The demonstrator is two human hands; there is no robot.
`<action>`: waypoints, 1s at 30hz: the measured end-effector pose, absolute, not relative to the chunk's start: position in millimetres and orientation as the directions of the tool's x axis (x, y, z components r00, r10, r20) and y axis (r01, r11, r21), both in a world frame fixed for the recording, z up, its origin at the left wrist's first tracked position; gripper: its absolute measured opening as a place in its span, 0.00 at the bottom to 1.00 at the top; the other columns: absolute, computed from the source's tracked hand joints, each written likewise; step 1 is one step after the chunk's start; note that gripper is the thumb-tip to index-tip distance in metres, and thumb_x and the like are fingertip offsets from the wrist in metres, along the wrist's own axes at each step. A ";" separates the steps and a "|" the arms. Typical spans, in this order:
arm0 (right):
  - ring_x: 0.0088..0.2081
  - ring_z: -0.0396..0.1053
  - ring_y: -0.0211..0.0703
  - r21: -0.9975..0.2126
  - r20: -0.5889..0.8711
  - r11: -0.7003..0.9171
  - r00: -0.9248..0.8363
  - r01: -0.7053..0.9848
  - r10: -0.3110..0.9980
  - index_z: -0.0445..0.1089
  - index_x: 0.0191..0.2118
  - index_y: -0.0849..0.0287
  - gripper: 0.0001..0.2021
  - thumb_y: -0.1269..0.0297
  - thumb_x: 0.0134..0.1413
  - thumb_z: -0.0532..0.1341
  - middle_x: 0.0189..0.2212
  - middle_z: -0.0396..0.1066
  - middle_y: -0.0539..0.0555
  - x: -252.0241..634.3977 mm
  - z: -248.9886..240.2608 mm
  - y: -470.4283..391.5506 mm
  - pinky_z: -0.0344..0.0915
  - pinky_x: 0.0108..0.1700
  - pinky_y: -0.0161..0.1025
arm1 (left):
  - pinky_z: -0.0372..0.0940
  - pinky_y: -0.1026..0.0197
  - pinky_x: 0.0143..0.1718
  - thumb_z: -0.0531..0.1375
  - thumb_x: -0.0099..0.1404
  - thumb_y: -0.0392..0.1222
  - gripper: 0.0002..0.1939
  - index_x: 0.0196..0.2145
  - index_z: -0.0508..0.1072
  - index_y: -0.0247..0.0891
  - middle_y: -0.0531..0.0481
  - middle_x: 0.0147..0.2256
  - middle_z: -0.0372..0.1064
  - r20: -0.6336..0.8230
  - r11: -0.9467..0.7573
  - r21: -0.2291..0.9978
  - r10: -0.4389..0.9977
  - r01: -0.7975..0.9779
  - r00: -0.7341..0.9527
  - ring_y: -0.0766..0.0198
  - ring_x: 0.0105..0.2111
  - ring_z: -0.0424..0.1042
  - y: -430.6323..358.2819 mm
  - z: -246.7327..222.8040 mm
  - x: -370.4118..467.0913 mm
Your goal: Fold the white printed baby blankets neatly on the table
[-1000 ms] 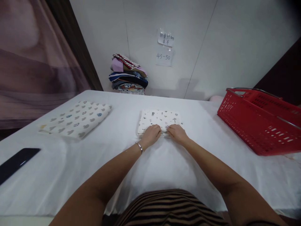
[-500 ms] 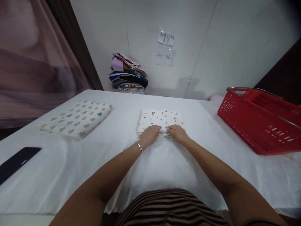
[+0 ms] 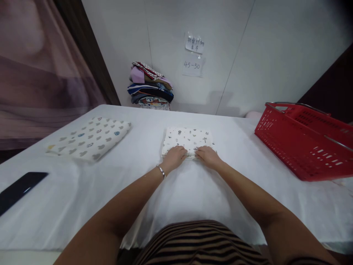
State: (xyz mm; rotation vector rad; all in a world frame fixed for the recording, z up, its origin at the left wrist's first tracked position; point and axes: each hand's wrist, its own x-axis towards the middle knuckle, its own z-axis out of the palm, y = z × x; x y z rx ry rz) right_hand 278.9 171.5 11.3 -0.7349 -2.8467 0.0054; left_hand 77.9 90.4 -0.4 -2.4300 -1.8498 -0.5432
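Observation:
A folded white cloth with small printed figures lies in layers at the middle of the table. My left hand, with a silver bracelet at the wrist, has its fingers closed on the near left edge of this cloth. At the near right edge, my right hand grips the same cloth with its fingers curled over the top. The thumbs are mostly hidden. Left of my hands lies another folded cloth, white with grey cloud-like shapes, touched by neither hand.
A red plastic basket stands on the right of the white-covered table. A dark flat device lies at the left edge. Beyond the far edge, stacked folded clothes rest against the wall, under two paper notes.
My left hand has shifted very slightly to the left along the near edge of the cloth. Both hands stay on it, and the cloth has hardly moved.

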 end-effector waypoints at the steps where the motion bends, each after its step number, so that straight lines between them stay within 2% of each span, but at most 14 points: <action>1: 0.39 0.65 0.44 -0.041 0.190 0.876 -0.858 0.480 0.478 0.73 0.37 0.60 0.12 0.66 0.63 0.53 0.37 0.71 0.57 278.5 11.9 171.7 0.55 0.40 0.39 | 0.61 0.56 0.41 0.55 0.66 0.42 0.07 0.37 0.71 0.40 0.47 0.38 0.68 0.290 -0.292 0.175 0.928 0.940 0.234 0.59 0.41 0.66 90.7 0.7 78.1; 7: 0.40 0.64 0.45 0.025 0.203 0.859 -0.844 0.511 0.496 0.73 0.36 0.60 0.11 0.69 0.62 0.52 0.36 0.71 0.58 280.3 11.9 171.5 0.54 0.40 0.39 | 0.61 0.57 0.38 0.55 0.65 0.40 0.06 0.35 0.72 0.39 0.48 0.37 0.69 0.258 -0.294 0.173 0.934 0.940 0.245 0.59 0.40 0.66 91.6 10.4 79.7; 15: 0.41 0.63 0.44 -0.008 0.248 0.874 -0.846 0.486 0.473 0.73 0.40 0.59 0.10 0.71 0.62 0.53 0.40 0.71 0.57 285.3 6.3 167.2 0.54 0.41 0.39 | 0.59 0.56 0.38 0.52 0.66 0.36 0.08 0.33 0.71 0.38 0.46 0.36 0.67 0.284 -0.318 0.077 0.915 0.945 0.285 0.58 0.38 0.66 87.2 12.3 80.0; 21: 0.41 0.63 0.45 0.019 0.235 0.893 -0.870 0.449 0.433 0.72 0.43 0.60 0.12 0.63 0.63 0.53 0.42 0.71 0.57 289.1 4.1 163.1 0.55 0.41 0.39 | 0.59 0.56 0.40 0.54 0.66 0.40 0.07 0.38 0.71 0.40 0.46 0.40 0.68 0.305 -0.370 0.081 0.893 0.925 0.330 0.58 0.42 0.65 80.3 3.0 75.7; 26: 0.43 0.63 0.45 0.005 0.280 0.883 -0.849 0.469 0.449 0.72 0.45 0.59 0.13 0.67 0.64 0.51 0.42 0.71 0.57 290.2 -3.5 166.4 0.56 0.43 0.40 | 0.58 0.57 0.39 0.51 0.67 0.36 0.09 0.39 0.72 0.41 0.47 0.39 0.69 0.318 -0.365 0.024 0.886 0.931 0.339 0.59 0.41 0.65 83.7 -1.0 71.5; 30: 0.43 0.64 0.45 -0.024 0.308 0.887 -0.841 0.461 0.445 0.72 0.46 0.57 0.14 0.67 0.64 0.50 0.42 0.72 0.56 290.6 -10.2 165.8 0.57 0.43 0.40 | 0.58 0.58 0.39 0.51 0.68 0.36 0.11 0.38 0.72 0.42 0.48 0.39 0.70 0.342 -0.371 -0.004 0.872 0.929 0.350 0.60 0.41 0.65 83.2 -5.1 70.7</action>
